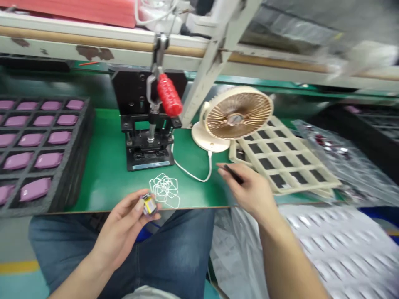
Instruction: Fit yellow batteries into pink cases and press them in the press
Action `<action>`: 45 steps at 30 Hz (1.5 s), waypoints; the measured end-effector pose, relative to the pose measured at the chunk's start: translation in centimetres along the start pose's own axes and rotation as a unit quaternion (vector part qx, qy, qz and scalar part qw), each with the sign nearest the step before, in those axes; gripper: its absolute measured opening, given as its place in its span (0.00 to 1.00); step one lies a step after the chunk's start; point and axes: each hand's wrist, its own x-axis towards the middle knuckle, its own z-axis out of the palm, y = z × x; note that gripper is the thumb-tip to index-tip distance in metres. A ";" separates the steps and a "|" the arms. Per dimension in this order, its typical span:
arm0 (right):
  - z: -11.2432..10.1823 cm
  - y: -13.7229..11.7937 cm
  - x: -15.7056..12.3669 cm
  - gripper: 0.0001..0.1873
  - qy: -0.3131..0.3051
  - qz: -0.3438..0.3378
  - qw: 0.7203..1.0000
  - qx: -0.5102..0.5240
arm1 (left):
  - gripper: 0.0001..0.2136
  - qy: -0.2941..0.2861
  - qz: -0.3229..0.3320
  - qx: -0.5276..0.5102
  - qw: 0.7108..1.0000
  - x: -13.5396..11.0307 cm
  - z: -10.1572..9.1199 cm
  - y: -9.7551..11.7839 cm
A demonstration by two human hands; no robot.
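My left hand is closed on a small part with yellow and dark faces, held over my lap at the green mat's front edge. Just beyond it lies a pile of thin white wire-like rings. My right hand hovers over the mat's right side, its fingers pinching a thin dark piece next to the beige grid tray. Behind the rings stands a black hand press with a red handle.
A dark tray of purple parts fills the left. A small beige fan with a white cable stands mid-table. Clear plastic blister sheets lie at right. A shelf rail runs overhead.
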 end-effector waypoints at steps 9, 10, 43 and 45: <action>7.9 -12.8 -6.4 0.19 0.070 -0.172 0.941 0.283 | 0.09 -0.007 0.084 -0.031 0.996 0.6 1.7 -0.8; 8.7 -13.1 -6.7 0.22 0.072 -0.189 0.939 0.279 | 0.09 -0.004 0.085 -0.035 0.996 0.5 1.7 -0.9; 11.8 -13.5 -6.9 0.16 0.062 -0.152 0.932 0.323 | 0.07 -0.002 0.187 -0.020 0.982 1.0 0.3 -1.8; 11.4 -13.9 -6.8 0.17 0.014 -0.084 0.928 0.362 | 0.07 -0.017 0.214 0.004 0.977 1.2 -0.2 -1.9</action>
